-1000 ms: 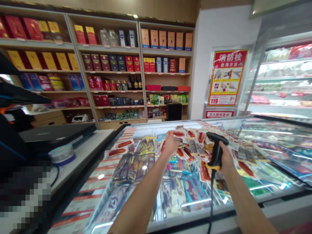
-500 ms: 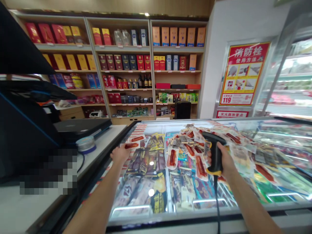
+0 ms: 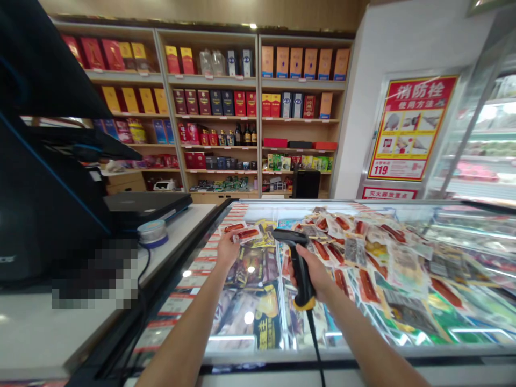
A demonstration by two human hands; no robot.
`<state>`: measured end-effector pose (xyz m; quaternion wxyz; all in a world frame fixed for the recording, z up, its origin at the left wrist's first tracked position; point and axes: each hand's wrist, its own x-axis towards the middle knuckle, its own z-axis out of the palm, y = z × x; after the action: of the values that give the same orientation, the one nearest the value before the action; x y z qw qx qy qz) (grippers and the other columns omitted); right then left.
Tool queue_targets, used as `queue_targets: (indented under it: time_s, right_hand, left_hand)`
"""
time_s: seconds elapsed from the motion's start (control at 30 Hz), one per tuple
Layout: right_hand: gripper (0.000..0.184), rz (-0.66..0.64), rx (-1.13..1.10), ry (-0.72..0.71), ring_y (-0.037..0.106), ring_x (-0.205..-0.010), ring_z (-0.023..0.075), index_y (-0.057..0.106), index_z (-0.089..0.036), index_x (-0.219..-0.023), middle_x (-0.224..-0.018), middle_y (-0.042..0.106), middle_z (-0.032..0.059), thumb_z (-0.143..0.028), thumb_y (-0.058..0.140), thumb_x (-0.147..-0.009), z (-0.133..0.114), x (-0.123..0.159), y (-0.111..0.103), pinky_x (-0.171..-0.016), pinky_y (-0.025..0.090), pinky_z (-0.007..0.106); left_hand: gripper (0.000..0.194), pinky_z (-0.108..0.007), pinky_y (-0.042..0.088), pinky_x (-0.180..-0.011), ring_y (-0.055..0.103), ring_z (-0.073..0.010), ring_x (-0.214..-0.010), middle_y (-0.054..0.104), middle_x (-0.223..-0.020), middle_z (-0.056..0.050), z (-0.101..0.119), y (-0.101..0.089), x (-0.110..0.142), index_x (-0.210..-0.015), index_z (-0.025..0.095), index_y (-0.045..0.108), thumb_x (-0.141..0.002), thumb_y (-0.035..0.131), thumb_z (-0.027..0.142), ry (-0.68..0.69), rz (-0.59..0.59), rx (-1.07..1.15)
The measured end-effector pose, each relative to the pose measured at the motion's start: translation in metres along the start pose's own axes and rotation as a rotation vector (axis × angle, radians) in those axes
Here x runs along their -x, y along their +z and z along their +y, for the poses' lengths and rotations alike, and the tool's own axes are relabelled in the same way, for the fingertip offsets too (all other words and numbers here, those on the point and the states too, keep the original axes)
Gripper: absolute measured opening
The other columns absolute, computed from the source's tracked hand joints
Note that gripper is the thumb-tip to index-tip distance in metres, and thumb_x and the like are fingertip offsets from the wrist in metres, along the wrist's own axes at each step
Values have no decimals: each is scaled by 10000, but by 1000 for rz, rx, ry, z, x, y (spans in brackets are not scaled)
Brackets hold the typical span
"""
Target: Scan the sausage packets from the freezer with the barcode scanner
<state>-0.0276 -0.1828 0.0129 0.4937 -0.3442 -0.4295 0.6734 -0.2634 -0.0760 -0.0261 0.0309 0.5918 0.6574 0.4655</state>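
My right hand [image 3: 312, 271] is wrapped round the grip of a black and yellow barcode scanner [image 3: 300, 269], its cable hanging down toward me. The scanner's head points left, toward my left hand [image 3: 228, 250]. The fingers of that hand are closed at the edge of a clear vacuum pack of red sausage [image 3: 247, 234], held just over the glass top. Another sausage pack [image 3: 234, 228] lies right behind it. To the right of the scanner, many more sausage packs [image 3: 367, 286] and other snack packets [image 3: 409, 309] are strewn over the glass.
A glass-topped freezer [image 3: 242, 357] full of bagged goods spans the front. On the left, a white counter [image 3: 30, 328] carries a dark checkout terminal [image 3: 52, 188] and a round tape-like tub [image 3: 152, 232]. Shelves of boxed bottles [image 3: 213, 102] stand behind.
My left hand has moved right with the sausage pack. My right hand has brought the scanner left, closer to it. The view has shifted slightly.
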Motion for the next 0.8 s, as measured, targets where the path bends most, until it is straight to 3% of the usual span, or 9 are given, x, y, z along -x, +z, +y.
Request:
queue_targets:
  time_s: [0.23,0.5,0.63,0.8]
  right_hand:
    - [350,-20,-20,120,456,-307,80,522,-140,-774,-441,540,-16,-473,432,-716,-2,3,1,-297,347,178]
    - [352,-21,-20,111,476,-329,86,523,-135,-731,-445,544,-5,-470,414,-728,-3,5,0,-292,340,174]
    - [336,66,-43,13,485,-340,94,514,-142,-707,-459,552,0,-471,449,-709,-15,6,-21,-293,347,184]
    - [301,276,-113,-112,484,-341,104,505,-161,-732,-458,548,-10,-458,466,-698,-47,16,-74,-299,368,204]
  left_hand:
    - [443,-256,386,-814,500,-153,-904,563,-945,-38,22,3,2,-967,176,569,-579,420,25,126,-15,96]
    - [419,-261,395,-778,507,-149,-831,557,-857,-33,41,6,9,-934,154,579,-566,435,15,167,-47,153]
    - [418,-258,415,-720,518,-140,-748,558,-815,-30,56,19,9,-944,147,572,-570,434,17,136,-51,182]
    - [434,-267,411,-733,520,-150,-766,565,-834,-39,107,50,7,-943,161,574,-565,435,2,142,-69,210]
